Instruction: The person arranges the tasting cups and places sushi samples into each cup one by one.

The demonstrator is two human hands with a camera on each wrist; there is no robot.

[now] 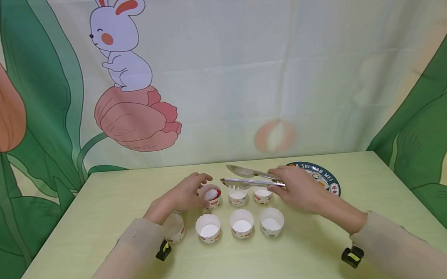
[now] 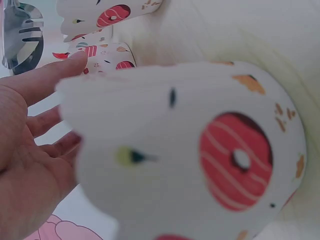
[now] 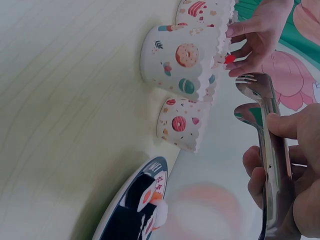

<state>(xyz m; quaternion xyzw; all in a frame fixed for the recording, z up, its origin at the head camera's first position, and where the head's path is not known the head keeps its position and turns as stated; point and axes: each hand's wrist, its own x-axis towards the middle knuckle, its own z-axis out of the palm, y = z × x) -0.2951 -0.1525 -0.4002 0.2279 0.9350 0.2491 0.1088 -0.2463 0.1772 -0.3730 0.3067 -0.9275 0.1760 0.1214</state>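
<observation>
My left hand (image 1: 184, 193) holds a printed paper baking cup (image 1: 213, 203) around its rim, thumb on the near side, fingers toward the far side. In that cup sits a small white piece (image 1: 211, 194) with a red one (image 1: 218, 192) at its edge. My right hand (image 1: 298, 188) grips metal serving tongs (image 1: 249, 182), one end forked and the other spoon-shaped. The tong tips stand apart above the back cups, and nothing shows between them. In the left wrist view a near cup (image 2: 190, 145) hides part of my left fingers.
Several more paper cups, such as the front one (image 1: 242, 224), stand in two rows on the pale table (image 1: 221, 264). At the back right lies a dark-rimmed plate (image 1: 335, 180) with food pieces, partly behind my right hand. A printed curtain (image 1: 225, 93) hangs behind the table.
</observation>
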